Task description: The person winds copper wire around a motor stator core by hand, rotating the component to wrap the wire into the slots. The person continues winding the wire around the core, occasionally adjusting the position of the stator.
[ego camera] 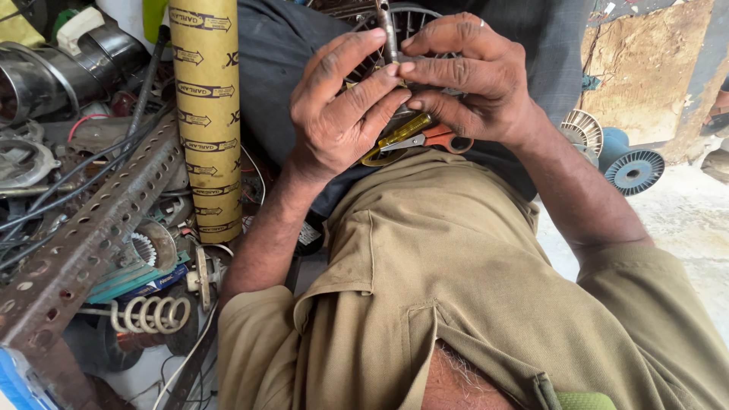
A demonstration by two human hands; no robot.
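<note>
Metal rod (388,34), thin and upright, pinched between fingertips of left hand (342,106) and right hand (471,76), both sets of fingers curled narrow around it. Directly behind rod, round wire-spoked part (410,19), partly hidden. Just below rod and under both palms, orange-handled scissors (437,138) beside yellow tool (402,130). Well left of rod, upright cardboard tube (205,114) and slanted perforated angle iron (91,235). Far right of rod, blue spool (634,168).
</note>
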